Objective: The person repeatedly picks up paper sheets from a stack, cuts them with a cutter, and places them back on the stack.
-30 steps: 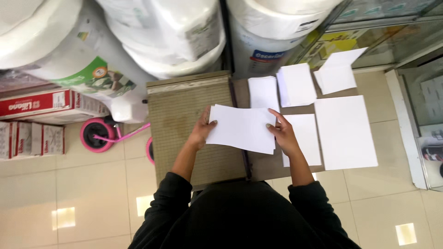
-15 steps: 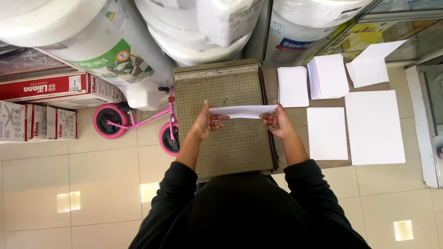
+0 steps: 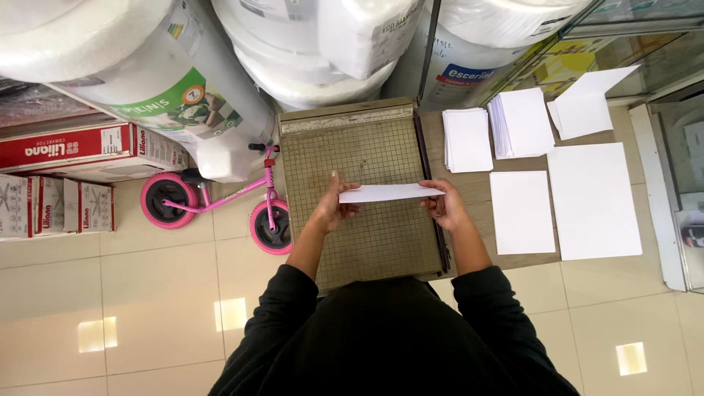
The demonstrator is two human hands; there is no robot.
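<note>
1. White paper (image 3: 389, 193) is held edge-on over the gridded bed of a paper cutter (image 3: 359, 242), so that it is seen only as a thin strip.
2. The strip's 9 o'clock end is pinched by the left hand (image 3: 334, 207), with the fingers closed on it.
3. Its 3 o'clock end is gripped by the right hand (image 3: 444, 205), with the fingers likewise closed around the paper.
4. The cutter's dark blade arm (image 3: 431, 198) is seen along the bed's 3 o'clock edge, just under the right hand.
5. At 3 o'clock from the cutter, two flat white sheets, one small (image 3: 521, 213) and one large (image 3: 594, 202), are laid side by side.
6. At 1 o'clock, three stacks of cut paper are set in a row: one (image 3: 467, 139) beside the cutter, a second (image 3: 522, 122) further out, and a third (image 3: 583, 110) with a raised top sheet.
7. At 9 o'clock from the cutter, a pink balance bike (image 3: 220, 202) is parked on the tiled floor (image 3: 132, 293), touching the cutter's edge.
</note>
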